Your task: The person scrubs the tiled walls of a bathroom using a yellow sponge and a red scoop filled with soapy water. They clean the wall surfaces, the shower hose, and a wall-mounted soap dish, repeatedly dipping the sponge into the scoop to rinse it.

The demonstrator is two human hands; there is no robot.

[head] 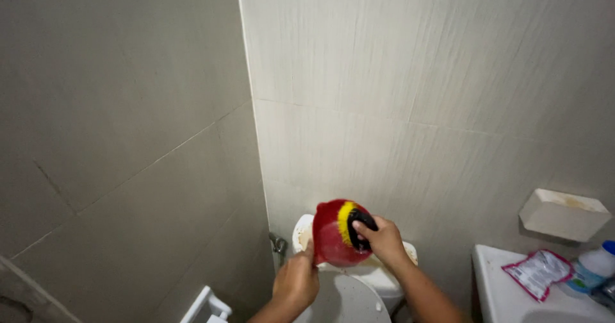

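Red bowl (pixel 332 238) gripped by left hand (pixel 296 283), right hand (pixel 384 238)

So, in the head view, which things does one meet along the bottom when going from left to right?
White rail → left hand → red bowl → right hand → white counter → pink-edged sachet → white bottle with blue cap.
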